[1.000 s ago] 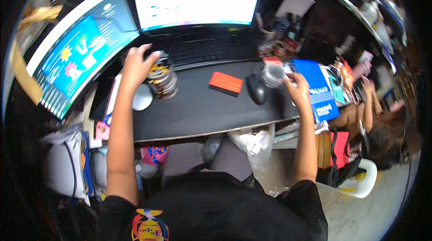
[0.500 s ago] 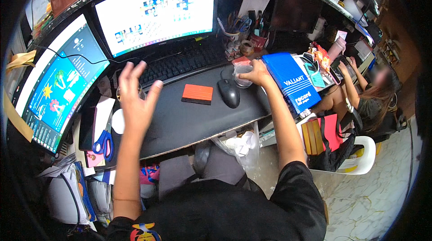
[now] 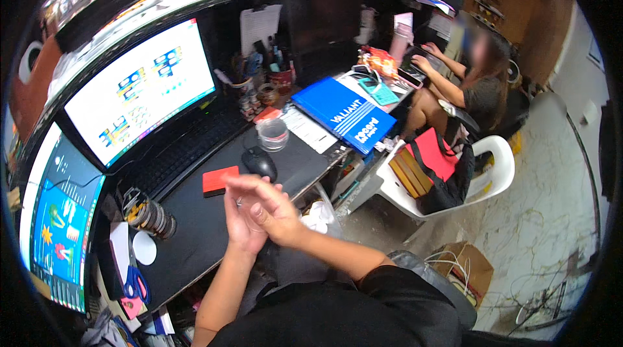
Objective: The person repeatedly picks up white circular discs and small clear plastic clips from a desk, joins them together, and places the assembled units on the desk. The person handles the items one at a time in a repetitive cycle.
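My left hand (image 3: pixel 243 230) and my right hand (image 3: pixel 283 218) meet in front of the desk's front edge. Their palms face each other and touch, with the fingers stretched out and nothing visible in either hand. Part of the left hand's fingers is hidden behind the right. Just beyond them on the black desk lie an orange-red squeegee card with a dark edge (image 3: pixel 219 179) and a black mouse (image 3: pixel 259 163). A clear round plastic tub (image 3: pixel 272 134) stands behind the mouse, touched by neither hand.
Blue-handled scissors (image 3: pixel 136 284), a white disc (image 3: pixel 144 248) and a jar of pens (image 3: pixel 150 212) are on the left. Two monitors (image 3: pixel 146 91) stand behind. A blue record book (image 3: pixel 344 113) lies right. Another person (image 3: pixel 477 87) sits beyond a white chair (image 3: pixel 496 172).
My right hand has let go of the clear tub and come back to the left hand. Both hands are now together, and the view has turned to the right.
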The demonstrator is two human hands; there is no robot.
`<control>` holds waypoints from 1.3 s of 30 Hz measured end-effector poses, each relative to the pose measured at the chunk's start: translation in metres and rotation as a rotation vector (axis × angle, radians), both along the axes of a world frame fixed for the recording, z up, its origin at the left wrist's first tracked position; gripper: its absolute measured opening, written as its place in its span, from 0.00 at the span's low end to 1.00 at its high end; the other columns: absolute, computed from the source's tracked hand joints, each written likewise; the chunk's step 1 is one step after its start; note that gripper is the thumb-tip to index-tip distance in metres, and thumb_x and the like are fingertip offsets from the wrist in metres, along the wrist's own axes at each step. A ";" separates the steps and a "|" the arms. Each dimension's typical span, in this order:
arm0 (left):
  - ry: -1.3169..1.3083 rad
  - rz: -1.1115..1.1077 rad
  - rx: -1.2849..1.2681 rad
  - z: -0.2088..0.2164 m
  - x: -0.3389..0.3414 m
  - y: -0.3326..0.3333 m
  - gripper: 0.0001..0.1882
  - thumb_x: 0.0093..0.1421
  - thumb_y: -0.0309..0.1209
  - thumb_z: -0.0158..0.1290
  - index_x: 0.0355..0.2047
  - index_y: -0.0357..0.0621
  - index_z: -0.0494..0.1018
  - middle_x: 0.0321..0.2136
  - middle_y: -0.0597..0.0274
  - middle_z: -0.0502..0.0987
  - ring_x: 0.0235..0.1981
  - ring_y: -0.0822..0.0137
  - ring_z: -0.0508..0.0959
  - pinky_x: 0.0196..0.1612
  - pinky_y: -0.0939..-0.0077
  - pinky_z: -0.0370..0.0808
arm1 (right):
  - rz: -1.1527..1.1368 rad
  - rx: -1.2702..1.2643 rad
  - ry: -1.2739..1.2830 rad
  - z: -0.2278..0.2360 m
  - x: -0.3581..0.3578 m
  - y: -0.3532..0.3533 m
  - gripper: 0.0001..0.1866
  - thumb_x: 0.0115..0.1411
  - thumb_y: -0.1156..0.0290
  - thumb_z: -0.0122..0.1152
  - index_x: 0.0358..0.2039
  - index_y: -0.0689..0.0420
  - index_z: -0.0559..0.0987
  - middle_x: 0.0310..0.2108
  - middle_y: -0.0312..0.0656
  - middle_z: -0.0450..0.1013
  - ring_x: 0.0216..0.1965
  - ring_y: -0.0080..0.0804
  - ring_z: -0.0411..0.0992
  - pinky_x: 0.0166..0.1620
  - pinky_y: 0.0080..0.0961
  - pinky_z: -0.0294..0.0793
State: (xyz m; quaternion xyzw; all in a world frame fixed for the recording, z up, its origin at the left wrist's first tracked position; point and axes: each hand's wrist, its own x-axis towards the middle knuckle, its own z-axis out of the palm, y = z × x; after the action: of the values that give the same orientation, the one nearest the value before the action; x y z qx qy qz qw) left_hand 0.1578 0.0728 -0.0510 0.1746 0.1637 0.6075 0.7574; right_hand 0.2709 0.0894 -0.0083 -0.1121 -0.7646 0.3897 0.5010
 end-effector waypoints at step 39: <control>0.108 0.466 -0.435 -0.032 -0.177 -0.241 0.38 0.62 0.64 0.31 0.55 0.43 0.64 0.52 0.39 0.70 0.51 0.45 0.73 0.46 0.52 0.75 | -0.012 0.954 -0.699 -0.087 -0.316 -0.070 0.09 0.55 0.72 0.50 0.31 0.64 0.74 0.27 0.50 0.73 0.29 0.42 0.75 0.30 0.32 0.77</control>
State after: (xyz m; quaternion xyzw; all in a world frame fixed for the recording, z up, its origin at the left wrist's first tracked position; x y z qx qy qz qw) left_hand -0.0195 -0.1684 -0.0833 -0.0015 0.3651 0.7052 0.6077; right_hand -0.0451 0.0191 -0.0948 -0.0007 -0.9744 -0.0601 0.2166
